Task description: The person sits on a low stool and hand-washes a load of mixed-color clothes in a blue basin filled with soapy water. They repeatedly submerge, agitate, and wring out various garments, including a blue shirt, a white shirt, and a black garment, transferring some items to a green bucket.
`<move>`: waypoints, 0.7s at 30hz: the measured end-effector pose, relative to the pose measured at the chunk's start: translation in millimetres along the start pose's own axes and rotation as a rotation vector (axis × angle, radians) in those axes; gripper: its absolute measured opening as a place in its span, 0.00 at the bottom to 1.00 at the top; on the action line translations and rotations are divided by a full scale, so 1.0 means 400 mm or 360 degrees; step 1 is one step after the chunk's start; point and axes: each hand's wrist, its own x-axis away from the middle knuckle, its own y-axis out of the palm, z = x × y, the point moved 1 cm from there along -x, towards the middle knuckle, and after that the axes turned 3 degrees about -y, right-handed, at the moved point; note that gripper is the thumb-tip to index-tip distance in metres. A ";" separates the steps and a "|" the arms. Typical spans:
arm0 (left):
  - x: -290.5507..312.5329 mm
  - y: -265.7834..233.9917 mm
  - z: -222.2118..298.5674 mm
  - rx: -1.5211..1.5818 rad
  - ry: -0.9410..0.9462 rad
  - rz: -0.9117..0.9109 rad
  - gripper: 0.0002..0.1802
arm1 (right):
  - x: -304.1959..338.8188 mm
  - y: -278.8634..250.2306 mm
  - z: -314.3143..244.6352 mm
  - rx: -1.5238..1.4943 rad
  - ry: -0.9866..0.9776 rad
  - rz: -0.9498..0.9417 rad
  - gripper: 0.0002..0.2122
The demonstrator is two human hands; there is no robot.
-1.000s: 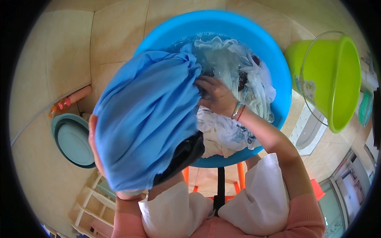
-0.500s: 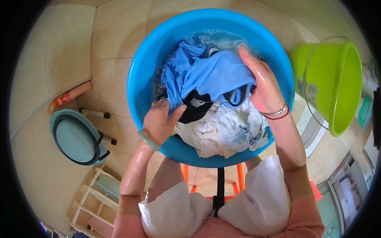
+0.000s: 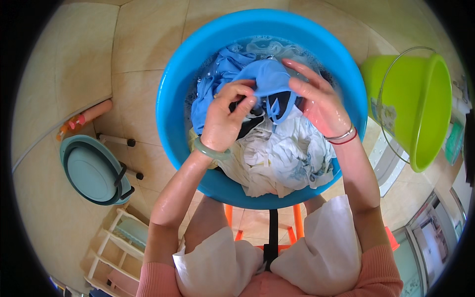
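A large blue basin (image 3: pixel 170 133) holds wet laundry in sudsy water. My left hand (image 3: pixel 225 116) is closed, pinching the edge of a light-blue garment (image 3: pixel 269 76) between thumb and fingers. Past the garment's right side, my right hand (image 3: pixel 319 101) has its fingers stretched apart, the tips close to or touching the cloth. A blue-edged opening with dark fabric inside hangs between the hands. Nearer to me in the basin lie bunched white clothes (image 3: pixel 277 153) with bluish patches. Black cloth shows partly under the blue garment.
A lime-green bucket (image 3: pixel 396 99) with a wire handle lies tilted right of the basin. At left are a grey-green folding basin (image 3: pixel 91 171), a pink bottle (image 3: pixel 96 111) and a cream rack (image 3: pixel 116 247). An orange-legged stool (image 3: pixel 298 222) stands below the basin's near side.
My left hand has moved right and away from me, onto the blue garment's edge. My right hand has shifted slightly left. The garment is gathered smaller, its opening turned more into view.
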 end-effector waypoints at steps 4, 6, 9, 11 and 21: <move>0.005 -0.043 -0.011 0.0278 -0.0417 0.0231 0.06 | -0.004 -0.031 0.031 0.0742 -0.0326 0.0148 0.18; 0.006 -0.040 -0.016 0.0766 -0.0650 0.0304 0.07 | -0.011 -0.052 0.063 0.0789 -0.0424 0.0348 0.11; 0.014 -0.028 -0.006 0.1017 -0.0765 0.0438 0.08 | -0.002 -0.027 0.059 0.1085 -0.0571 0.0478 0.12; 0.020 -0.040 -0.033 0.0963 -0.0733 0.0344 0.10 | 0.011 -0.016 0.060 0.1407 -0.0835 0.0294 0.16; 0.016 -0.081 0.001 0.0502 -0.0827 -0.0031 0.19 | -0.001 -0.075 0.116 0.0828 -0.0176 0.0412 0.14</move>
